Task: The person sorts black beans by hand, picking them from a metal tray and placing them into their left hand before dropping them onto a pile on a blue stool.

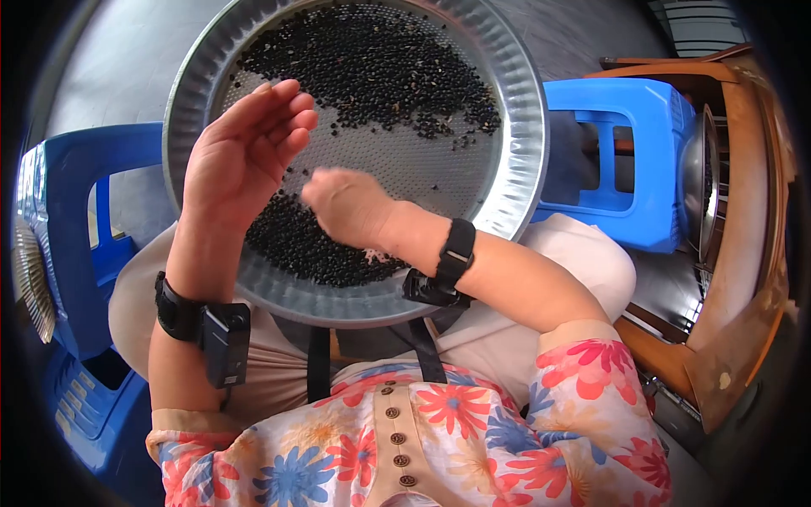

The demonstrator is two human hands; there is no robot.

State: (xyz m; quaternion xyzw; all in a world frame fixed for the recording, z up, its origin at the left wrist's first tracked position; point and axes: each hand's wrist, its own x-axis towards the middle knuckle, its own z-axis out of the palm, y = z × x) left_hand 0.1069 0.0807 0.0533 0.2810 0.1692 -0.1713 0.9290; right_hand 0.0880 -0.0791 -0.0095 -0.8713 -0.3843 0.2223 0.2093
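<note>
A large round metal pan (522,160) with a fluted rim and a dimpled floor rests over my lap. Small black beans (372,63) with pale bits among them cover its far side, and a second heap of black beans (308,253) lies near my side. Above the pan's left part my left hand (249,148) is raised, palm turned inward, fingers loosely bent and apart, with nothing seen in it. My right hand (351,207) hovers just over the near heap, its fingers curled in and slightly blurred; whatever they hold is hidden.
Blue plastic stools stand left (63,228) and right (650,169) of the pan. A metal bowl (701,186) is at the right stool's outer side, beside a brown wooden frame (739,253). Black straps with a small device (226,345) circle my wrists.
</note>
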